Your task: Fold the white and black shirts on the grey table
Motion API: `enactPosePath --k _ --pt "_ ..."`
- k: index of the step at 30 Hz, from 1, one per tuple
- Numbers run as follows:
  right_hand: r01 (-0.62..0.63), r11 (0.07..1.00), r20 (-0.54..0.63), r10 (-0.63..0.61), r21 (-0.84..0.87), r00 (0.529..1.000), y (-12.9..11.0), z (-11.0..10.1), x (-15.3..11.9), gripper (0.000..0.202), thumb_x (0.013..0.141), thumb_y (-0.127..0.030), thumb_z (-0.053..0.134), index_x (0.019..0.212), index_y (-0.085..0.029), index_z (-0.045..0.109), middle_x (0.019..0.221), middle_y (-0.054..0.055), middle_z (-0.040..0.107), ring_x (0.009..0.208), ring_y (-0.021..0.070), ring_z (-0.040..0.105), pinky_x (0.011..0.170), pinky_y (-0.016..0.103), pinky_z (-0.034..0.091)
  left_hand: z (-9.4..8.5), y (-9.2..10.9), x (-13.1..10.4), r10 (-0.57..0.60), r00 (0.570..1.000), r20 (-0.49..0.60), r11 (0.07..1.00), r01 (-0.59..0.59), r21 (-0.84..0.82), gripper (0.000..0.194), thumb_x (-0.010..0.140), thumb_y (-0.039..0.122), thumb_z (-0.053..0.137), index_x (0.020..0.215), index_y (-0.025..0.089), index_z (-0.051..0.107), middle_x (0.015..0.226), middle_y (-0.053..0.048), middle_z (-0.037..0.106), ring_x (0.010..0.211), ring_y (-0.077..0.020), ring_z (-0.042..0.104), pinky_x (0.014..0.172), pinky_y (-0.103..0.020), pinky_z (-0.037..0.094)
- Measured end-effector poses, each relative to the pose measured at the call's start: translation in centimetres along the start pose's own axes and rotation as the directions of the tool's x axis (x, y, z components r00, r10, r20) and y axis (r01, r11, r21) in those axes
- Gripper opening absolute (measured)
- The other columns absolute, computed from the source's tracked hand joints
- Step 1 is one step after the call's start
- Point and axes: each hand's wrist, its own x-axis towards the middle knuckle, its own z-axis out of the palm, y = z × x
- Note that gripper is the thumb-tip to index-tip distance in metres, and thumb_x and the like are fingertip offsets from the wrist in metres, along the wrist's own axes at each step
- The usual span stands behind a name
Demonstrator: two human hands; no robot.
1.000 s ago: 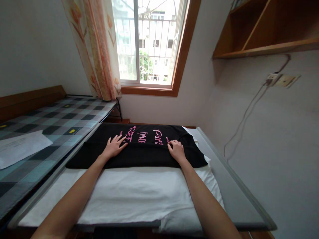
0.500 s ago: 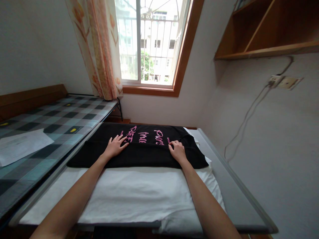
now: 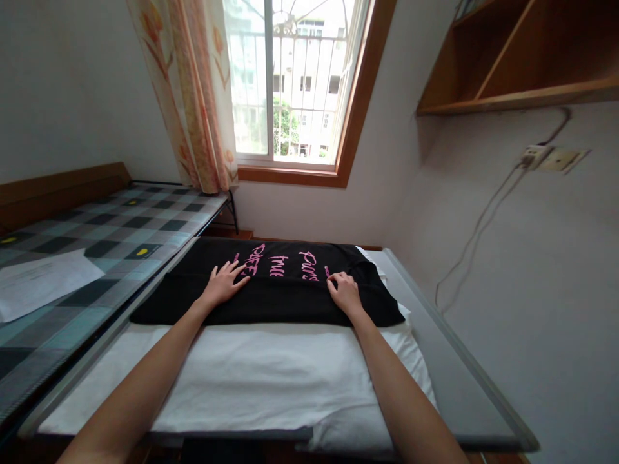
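Bright window [image 3: 290, 90] up top, checkered mattress [image 3: 164, 225] off to the left, and a grey tabletop [image 3: 464, 367] with white cloth [image 3: 271, 380] spread over most of it. Lying on that cloth is a black shirt [image 3: 280, 306] with pink lettering [image 3: 275, 265], its near part folded over. Left hand [image 3: 225, 285] is flat on the shirt, fingers spread. Right hand [image 3: 345, 292] sits along the fold's edge, fingers kinda curled, can't tell if it's pinching fabric.

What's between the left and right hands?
In the head view, black garment with pink lettering spans between the left hand and right hand.
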Motion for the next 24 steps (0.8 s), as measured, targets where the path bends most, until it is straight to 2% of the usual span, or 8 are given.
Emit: enactPosePath --k 24 --pt "-0.001 1.000 0.001 0.001 0.004 1.000 -0.08 -0.15 -0.06 0.019 0.090 -0.029 0.049 0.095 -0.022 0.067 0.110 0.006 0.062 0.102 0.0230 0.053 0.085 0.034 0.036 0.00 0.02 0.07 -0.005 1.000 0.008 1.000 0.005 -0.015 0.058 0.092 0.058 0.037 0.141 0.029 0.045 0.151 -0.007 0.039 0.141 -0.0297 0.028 0.113 -0.054 0.019"
